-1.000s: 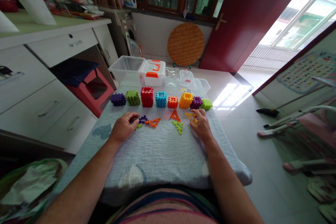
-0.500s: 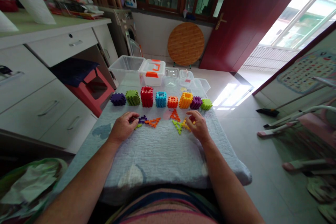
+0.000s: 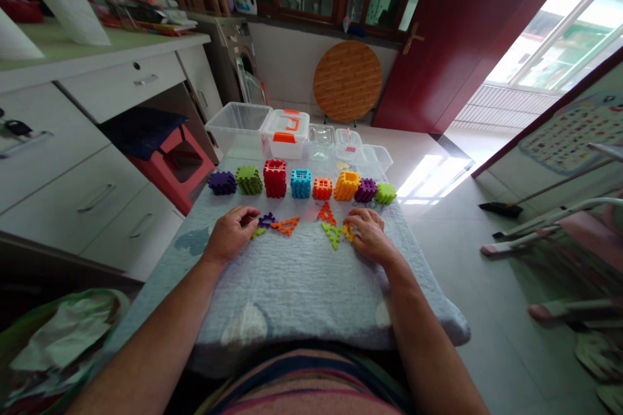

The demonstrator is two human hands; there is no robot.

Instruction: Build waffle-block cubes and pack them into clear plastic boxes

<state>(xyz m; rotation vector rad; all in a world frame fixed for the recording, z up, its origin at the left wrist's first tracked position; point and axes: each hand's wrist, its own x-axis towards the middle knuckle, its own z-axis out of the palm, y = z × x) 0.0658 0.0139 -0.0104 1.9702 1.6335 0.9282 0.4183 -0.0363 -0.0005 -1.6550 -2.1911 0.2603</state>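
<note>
My left hand (image 3: 232, 232) rests on the cloth, its fingers bent, with a gap between thumb and fingertips. Beside its fingertips lie a purple notched piece (image 3: 267, 220) and a partly hidden green piece (image 3: 257, 233). An orange triangular frame piece (image 3: 287, 226) lies just right of them. My right hand (image 3: 370, 233) has its fingers bent down onto a yellow frame piece (image 3: 347, 233), mostly covered by the hand. A lime green triangle piece (image 3: 331, 235) lies left of it, and an orange-red triangle piece (image 3: 326, 213) lies farther back.
Behind my hands stands a row of notched block stacks, including a red stack (image 3: 275, 179), blue stack (image 3: 300, 184) and yellow stack (image 3: 347, 186). Clear plastic boxes, one lidded box (image 3: 287, 136) with orange clips, stand at the table's far end. A red stool (image 3: 170, 159) is left.
My right hand has lowered and its fingers have closed in on the yellow piece. My left hand keeps its place beside the purple piece. The view has shifted slightly.
</note>
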